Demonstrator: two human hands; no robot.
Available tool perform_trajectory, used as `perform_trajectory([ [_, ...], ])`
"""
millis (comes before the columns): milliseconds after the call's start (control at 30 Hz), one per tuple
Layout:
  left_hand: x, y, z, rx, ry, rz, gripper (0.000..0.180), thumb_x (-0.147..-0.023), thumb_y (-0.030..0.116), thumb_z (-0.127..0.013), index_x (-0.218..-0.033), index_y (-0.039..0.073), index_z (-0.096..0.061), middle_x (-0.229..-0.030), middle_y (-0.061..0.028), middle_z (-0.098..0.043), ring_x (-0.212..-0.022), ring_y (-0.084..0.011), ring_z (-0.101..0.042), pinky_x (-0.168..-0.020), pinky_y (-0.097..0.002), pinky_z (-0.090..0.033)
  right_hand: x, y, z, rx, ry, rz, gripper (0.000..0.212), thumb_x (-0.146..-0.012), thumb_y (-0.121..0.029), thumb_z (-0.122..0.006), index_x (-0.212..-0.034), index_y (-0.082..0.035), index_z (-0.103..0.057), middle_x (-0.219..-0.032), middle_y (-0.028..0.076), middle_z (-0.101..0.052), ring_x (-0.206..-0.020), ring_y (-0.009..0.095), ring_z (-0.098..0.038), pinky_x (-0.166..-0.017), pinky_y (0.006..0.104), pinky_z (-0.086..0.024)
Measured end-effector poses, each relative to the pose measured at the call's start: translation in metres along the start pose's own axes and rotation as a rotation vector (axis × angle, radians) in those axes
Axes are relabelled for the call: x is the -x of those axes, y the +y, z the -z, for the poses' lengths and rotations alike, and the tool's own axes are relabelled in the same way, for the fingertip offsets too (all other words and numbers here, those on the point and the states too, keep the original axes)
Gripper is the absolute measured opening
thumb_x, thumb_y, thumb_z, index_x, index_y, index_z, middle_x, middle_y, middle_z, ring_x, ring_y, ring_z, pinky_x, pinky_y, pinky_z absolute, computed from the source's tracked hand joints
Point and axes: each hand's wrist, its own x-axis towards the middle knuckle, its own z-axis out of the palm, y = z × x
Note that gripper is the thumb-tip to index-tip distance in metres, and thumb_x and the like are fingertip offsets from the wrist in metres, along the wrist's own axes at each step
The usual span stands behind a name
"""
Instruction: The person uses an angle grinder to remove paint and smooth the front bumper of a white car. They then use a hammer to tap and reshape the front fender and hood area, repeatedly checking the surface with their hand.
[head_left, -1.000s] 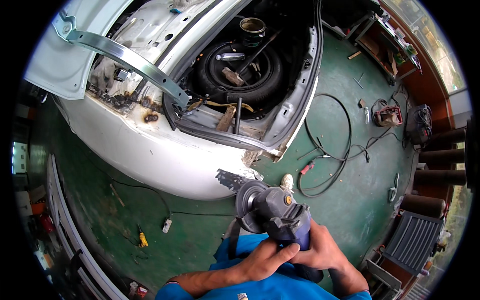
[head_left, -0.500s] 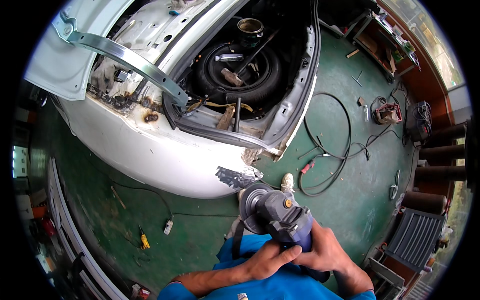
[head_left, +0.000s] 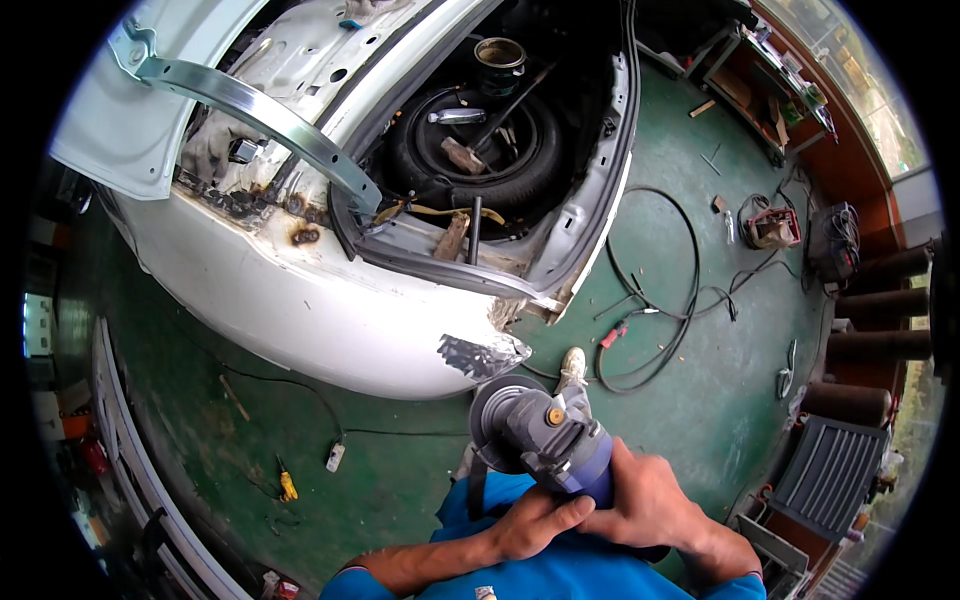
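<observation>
An angle grinder (head_left: 560, 440) with a dark blue and grey body is held in front of my blue top. My left hand (head_left: 540, 522) is closed round the underside of its body, and my right hand (head_left: 645, 500) grips it from the right. Its round disc (head_left: 497, 422) points to the upper left, just below the white car panel (head_left: 330, 330) and apart from it. A bare, dark sanded patch (head_left: 480, 355) marks the panel's right tip. I cannot tell whether the disc is spinning.
The open car boot holds a spare tyre (head_left: 480, 145), a hammer (head_left: 463, 155) and a tin (head_left: 500, 62). A metal bar (head_left: 250, 110) spans its left side. A looped cable (head_left: 697, 270) with a red-handled torch (head_left: 613, 335) lies on the green floor. A yellow tool (head_left: 288, 485) lies left.
The grinder and both hands have shifted slightly left and down, the grinder tilting a little. Both hands keep their hold.
</observation>
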Motion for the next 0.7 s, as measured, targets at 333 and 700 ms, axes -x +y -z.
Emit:
perform_trajectory([
  [333,0.001,-0.005,0.012,-0.013,-0.079,-0.014,0.072,-0.100,0.046,-0.059,-0.147,-0.004,-0.037,-0.146,-0.0175,-0.044,-0.136,-0.0274,-0.043,-0.115,-0.0405,-0.033,0.002,-0.019,-0.001,0.181,0.067,0.049,0.077,-0.078,-0.038,-0.074,-0.133,0.005,-0.043,-0.098,0.023,-0.069,-0.080,0.044,-0.068,-0.066,0.0512,-0.055],
  [700,-0.029,-0.011,-0.011,0.284,-0.061,0.009,0.071,-0.092,0.037,-0.075,-0.143,-0.001,-0.043,-0.140,-0.0142,-0.051,-0.130,-0.0230,-0.049,-0.111,-0.0389,-0.040,0.007,-0.019,0.018,0.398,0.204,0.136,0.076,-0.068,-0.024,-0.077,-0.134,0.001,-0.046,-0.092,0.016,-0.065,-0.075,0.039,-0.067,-0.062,0.0470,-0.054],
])
